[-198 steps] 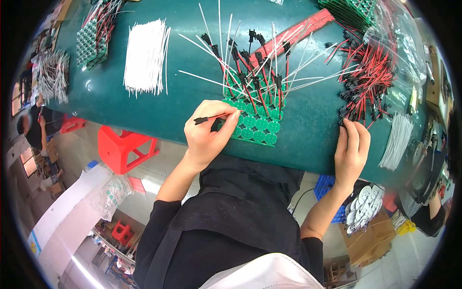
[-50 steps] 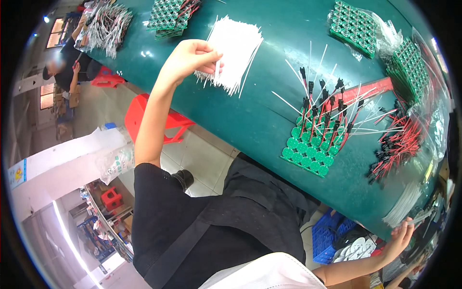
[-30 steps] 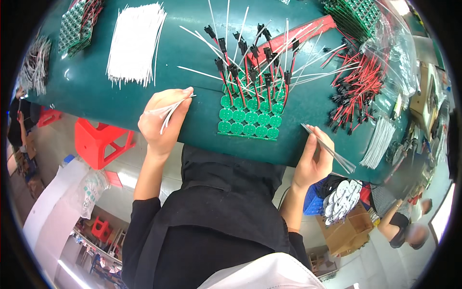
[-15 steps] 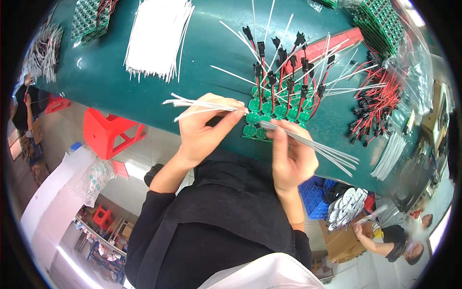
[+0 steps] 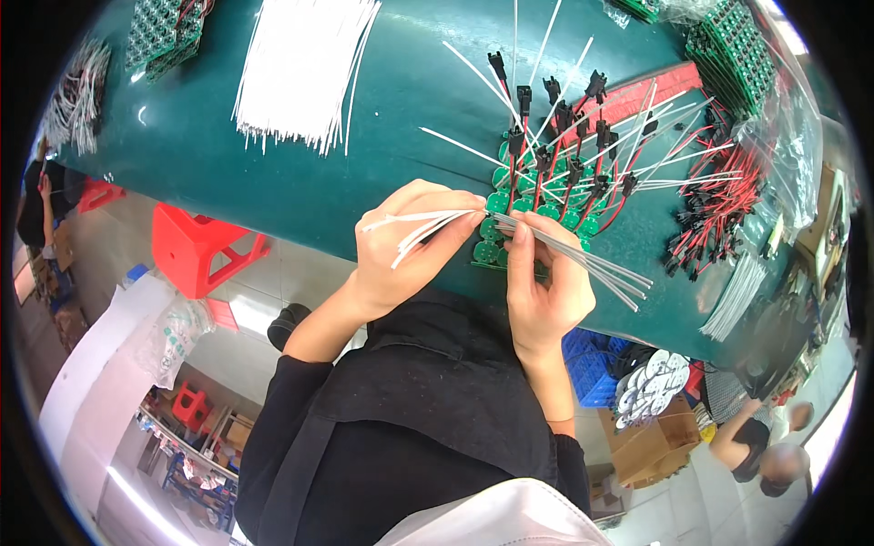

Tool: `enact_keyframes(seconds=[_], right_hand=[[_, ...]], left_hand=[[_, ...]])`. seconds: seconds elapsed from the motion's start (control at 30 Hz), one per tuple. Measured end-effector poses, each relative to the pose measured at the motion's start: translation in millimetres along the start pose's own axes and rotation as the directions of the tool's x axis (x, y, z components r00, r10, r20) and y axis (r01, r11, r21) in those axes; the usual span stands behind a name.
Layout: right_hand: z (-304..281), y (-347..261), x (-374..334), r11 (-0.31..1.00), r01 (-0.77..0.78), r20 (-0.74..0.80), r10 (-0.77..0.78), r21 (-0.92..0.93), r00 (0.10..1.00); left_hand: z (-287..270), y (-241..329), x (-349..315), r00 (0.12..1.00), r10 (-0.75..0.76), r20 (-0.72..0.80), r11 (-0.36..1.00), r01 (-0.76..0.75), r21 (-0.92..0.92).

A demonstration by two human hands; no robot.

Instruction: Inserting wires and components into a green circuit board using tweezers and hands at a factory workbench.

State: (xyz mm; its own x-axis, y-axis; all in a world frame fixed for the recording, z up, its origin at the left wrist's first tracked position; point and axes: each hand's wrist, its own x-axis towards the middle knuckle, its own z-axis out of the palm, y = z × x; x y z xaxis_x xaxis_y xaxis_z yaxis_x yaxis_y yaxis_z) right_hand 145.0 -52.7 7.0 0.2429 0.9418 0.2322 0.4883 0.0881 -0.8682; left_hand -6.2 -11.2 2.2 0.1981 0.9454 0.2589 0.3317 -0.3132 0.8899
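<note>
My left hand is closed in a pinch on a few white wires, whose loose ends fan out leftward over the back of the hand. Facing it, my right hand grips a bundle of grey wires that points down to the right. The inner ends of both bunches almost meet above the near left part of a panel of small green circuit boards. Red-and-black leads with black plugs stand up from the panel, among long white wires sticking out at many angles.
A red bar lies behind the panel. To the right are a heap of red-and-black leads, grey wires and stacked green boards. White wires lie at the far left. A red stool stands beside the table.
Both hands have come together, the right one moving left, so the two wire bunches now nearly touch. The left bunch has spread and tilted downward. The view has shifted slightly.
</note>
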Motion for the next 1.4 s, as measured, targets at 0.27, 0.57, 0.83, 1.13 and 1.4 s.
enact_keyframes(seconds=[0.27,0.57,0.83,1.13,1.4], right_hand=[[-2.3,-1.7,0.0,1.0,-0.01,0.027,0.01,-0.011,1.0],[-1.2,-0.8,7.4,0.924,0.3,0.07,-0.292,-0.239,0.954],[-13.1,6.9,-6.3,0.998,-0.055,-0.095,0.051,-0.035,0.994],[-11.7,8.8,-1.6,0.997,0.028,-0.096,-0.034,-0.068,0.995],[-14.4,5.3,5.1,0.947,0.203,0.014,-0.206,-0.249,0.978]], left_hand=[[0.4,-0.9,0.3,0.999,0.036,-0.006,0.999,-0.036,0.019],[2.9,-2.2,-1.9,1.0,0.007,-0.005,1.0,-0.007,-0.026],[6.2,-4.0,-7.9,0.992,0.119,0.038,0.977,-0.124,0.176],[7.8,1.4,-3.9,0.992,0.124,0.026,0.973,-0.127,0.192],[1.7,5.6,-2.8,0.996,0.077,0.036,0.996,-0.079,0.03]])
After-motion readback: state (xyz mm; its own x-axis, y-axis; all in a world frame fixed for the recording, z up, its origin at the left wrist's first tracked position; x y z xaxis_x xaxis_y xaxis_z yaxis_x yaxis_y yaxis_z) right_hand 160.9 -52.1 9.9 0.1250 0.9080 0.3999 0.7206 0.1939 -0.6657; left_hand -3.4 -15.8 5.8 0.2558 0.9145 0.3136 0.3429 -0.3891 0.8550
